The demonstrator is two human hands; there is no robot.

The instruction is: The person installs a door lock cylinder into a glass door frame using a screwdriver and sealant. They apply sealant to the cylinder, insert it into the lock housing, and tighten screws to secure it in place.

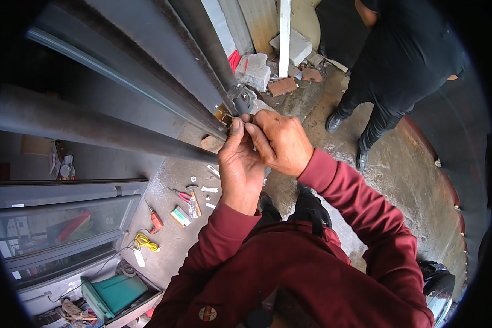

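Both of my hands are raised together beside the edge of a grey metal door frame [199,60]. My left hand [241,169] is closed, thumb pointing up and pressed toward its fingertips. From the right, my right hand [283,141] meets it with thumb and forefinger pinched. Whatever small thing lies between the fingertips is too hidden to make out. Just beyond my left thumb, a brass-coloured metal piece [222,115] shows in a gap of the frame. A grey metal fitting [245,98] sits on the frame's edge above my fingers.
On the floor at left lie a red power drill [155,220] with a yellow cord [146,241], pliers [184,196], a hammer [194,201] and a small box [180,216]. A green bin [116,294] stands lower left. Broken blocks [254,71] lie ahead. Another person [402,65] stands at right.
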